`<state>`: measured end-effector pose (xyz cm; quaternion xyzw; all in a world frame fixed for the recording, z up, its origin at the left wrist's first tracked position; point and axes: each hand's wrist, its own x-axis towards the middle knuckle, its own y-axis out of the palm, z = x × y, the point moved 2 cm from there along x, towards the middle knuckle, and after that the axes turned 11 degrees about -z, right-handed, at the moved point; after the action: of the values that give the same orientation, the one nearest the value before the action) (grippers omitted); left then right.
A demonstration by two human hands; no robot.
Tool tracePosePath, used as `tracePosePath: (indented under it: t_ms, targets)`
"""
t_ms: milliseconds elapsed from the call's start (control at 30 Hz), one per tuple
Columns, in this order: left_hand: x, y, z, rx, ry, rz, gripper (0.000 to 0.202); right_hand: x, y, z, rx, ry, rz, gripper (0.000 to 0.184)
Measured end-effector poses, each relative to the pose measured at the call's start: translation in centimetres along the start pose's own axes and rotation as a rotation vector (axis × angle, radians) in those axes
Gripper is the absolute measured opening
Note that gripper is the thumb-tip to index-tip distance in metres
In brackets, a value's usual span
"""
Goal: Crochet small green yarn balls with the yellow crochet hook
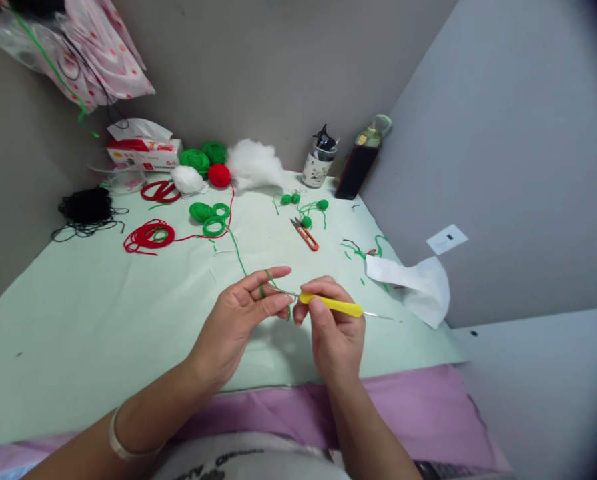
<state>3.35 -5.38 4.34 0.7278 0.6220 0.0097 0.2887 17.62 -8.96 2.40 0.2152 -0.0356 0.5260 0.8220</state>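
Yellow crochet hook (pixel 331 305), green yarn (pixel 238 253), pale-green table (pixel 103 313)

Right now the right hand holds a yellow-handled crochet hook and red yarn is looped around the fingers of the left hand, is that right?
Not quite: the head view shows the yarn looped around the fingers of the left hand is green, not red. The right hand does hold the yellow-handled crochet hook.

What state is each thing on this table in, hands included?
Left hand, pinching green yarn, looped round a finger.
Right hand, gripping the crochet hook by its yellow handle.
Orange snips, lying flat, untouched.
Tissue box, open, a tissue sticking out.
Cup, upright, stuffed with dark items.
Bottle, standing, lid on.
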Motion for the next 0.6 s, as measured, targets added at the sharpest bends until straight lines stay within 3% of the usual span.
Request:
tracePosePath:
  t_ms: [267, 600]
  targets:
    - [0.5, -0.6, -0.6, 0.091, 0.06, -0.002, 0.034, 0.2, -0.9, 1.4, -0.187, -0.183, -0.008, 0.018]
    - [0.6, -1.0, 0.0, 0.126, 0.147, -0.009, 0.026, 0.9, -0.8, 0.8, 0.074, 0.148, -0.049, 0.02]
